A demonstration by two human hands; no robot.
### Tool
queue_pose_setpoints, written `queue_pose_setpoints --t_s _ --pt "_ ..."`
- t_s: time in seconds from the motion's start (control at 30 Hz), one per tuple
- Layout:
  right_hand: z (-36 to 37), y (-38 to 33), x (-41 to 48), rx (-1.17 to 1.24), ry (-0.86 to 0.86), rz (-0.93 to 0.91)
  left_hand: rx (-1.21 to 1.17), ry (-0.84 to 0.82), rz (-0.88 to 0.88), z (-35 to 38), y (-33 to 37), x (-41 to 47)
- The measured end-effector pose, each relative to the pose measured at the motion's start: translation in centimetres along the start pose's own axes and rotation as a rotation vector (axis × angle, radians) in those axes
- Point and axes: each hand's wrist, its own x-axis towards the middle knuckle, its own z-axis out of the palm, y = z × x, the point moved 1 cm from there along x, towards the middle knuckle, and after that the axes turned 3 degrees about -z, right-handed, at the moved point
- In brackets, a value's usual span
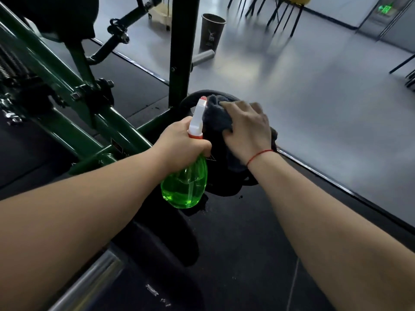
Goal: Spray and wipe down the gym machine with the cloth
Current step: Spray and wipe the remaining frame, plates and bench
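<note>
My left hand grips the neck of a green spray bottle with a white and orange trigger head, held upright with the nozzle pointing away from me. Right beside it, my right hand presses a dark grey cloth flat onto a black rounded part of the gym machine. The cloth hangs down under my palm and hides most of that part. The machine's dark green frame runs diagonally at the left, with a black upright post just behind the cloth.
A dark paper cup stands on the grey floor beyond the post, with a short grey peg of the machine beside it. Chair legs stand at the back right. Black rubber matting lies under my arms. A metal bar crosses bottom left.
</note>
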Motion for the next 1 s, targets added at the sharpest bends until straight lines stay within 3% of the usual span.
queue_pose_setpoints --t_s 0.1,0.27,0.43,0.5,0.57,0.7,0.87,1.0 --pt "1.3 0.5 -1.0 -0.018 -0.039 0.005 0.025 -0.002 0.007 -0.3 -0.1 0.1" --pt "1.2 3.0 -4.6 0.139 0.040 0.093 0.007 -0.017 0.009 -0.6 0.0 0.2" --pt "1.0 6.6 -9.9 0.146 -0.117 0.317 0.018 -0.076 0.018 -0.3 0.2 -0.2" --pt "0.2 7.5 -11.5 0.160 -0.104 0.378 0.045 -0.103 0.015 -0.1 0.3 -0.5" --pt "-0.7 7.2 -11.9 0.185 0.061 0.357 0.072 -0.129 0.018 0.0 0.4 -0.6" --pt "-1.3 5.0 -8.7 0.202 0.376 0.145 0.097 -0.128 0.024 0.2 0.2 -0.5" --pt "2.2 5.5 -7.7 0.008 0.308 0.035 0.087 -0.162 0.011 0.4 0.1 -0.7" --pt "5.2 7.3 -11.8 0.041 0.228 0.158 0.072 -0.173 0.004 0.4 0.5 -0.9"
